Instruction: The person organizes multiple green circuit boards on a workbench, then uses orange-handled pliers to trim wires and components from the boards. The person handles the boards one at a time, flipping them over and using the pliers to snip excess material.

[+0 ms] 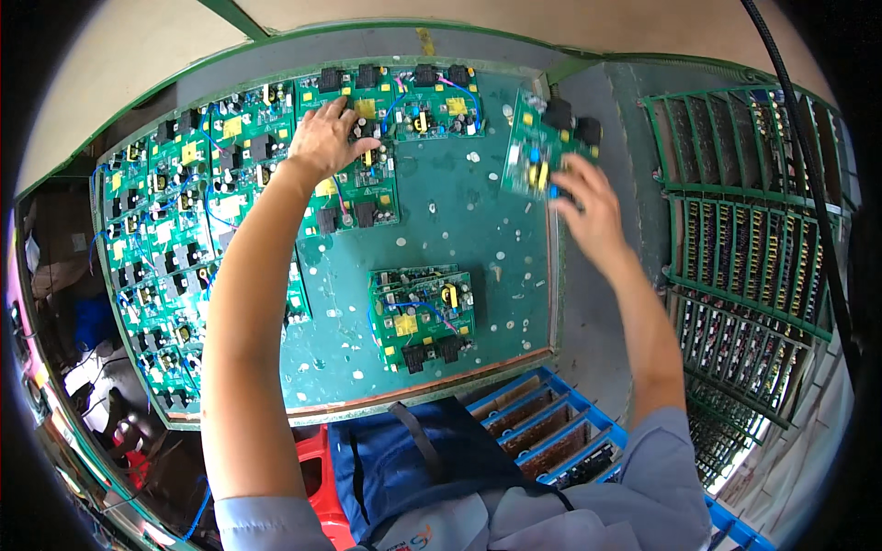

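A green circuit board (pixel 524 138) with black, yellow and blue parts is held tilted at the table's far right edge. My right hand (pixel 593 211) grips it by its near right side, between thumb and fingers. On the far middle of the table, my left hand (pixel 323 138) lies over a circuit board (pixel 366 106), thumb apart from the fingers. Under the palm, part of that board is hidden. Just right of it is another board (pixel 427 119) with a blue wire. A small stack of boards (pixel 423 321) sits nearer my body.
Rows of circuit boards (pixel 170 207) cover the left part of the green table (pixel 459 220). Green racks (pixel 749 220) filled with upright boards stand at the right. Blue slotted crates (pixel 551 422) and a red stool (pixel 317 477) are near my body. A black cable (pixel 797 119) hangs at the right.
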`<state>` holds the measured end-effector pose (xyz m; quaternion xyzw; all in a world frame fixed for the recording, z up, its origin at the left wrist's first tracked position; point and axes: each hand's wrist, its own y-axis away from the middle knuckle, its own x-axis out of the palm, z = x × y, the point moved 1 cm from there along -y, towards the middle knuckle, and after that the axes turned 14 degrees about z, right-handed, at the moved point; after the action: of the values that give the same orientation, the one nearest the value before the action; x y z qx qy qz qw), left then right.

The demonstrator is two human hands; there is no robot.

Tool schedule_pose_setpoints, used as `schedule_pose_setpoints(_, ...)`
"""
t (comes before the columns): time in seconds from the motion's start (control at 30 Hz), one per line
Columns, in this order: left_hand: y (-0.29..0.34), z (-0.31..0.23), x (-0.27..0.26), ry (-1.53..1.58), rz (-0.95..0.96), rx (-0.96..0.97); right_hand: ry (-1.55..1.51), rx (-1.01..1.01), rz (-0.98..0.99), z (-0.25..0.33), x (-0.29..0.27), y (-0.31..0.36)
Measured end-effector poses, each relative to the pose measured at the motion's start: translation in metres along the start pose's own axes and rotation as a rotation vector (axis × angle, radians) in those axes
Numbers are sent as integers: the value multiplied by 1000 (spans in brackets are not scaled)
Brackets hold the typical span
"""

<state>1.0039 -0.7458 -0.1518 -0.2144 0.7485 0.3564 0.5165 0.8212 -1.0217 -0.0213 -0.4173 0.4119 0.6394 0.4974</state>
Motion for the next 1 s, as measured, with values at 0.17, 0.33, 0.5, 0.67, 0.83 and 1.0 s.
schedule_pose_setpoints(0.17,-2,-14,7,104,-192,-76,239,-26,129,-90,32,-52)
schedule_pose_setpoints(0.33,-9,-59,0,-75,-140,154,195,-45,167,-107,59,-76)
schedule_pose_setpoints(0.5,-33,-73,6,-89,-83,58,192,-31,176,-113,64,-84)
schedule_pose_setpoints(0.67,-36,-63,11,-35,-125,106,177,-71,146,-112,69,-89)
schedule_pose_setpoints(0.83,-37,-63,5,-70,-79,106,119,-64,181,-107,69,-88)
schedule_pose_setpoints(1.0,-27,-56,4,-37,-103,90,108,-105,156,-108,78,-91)
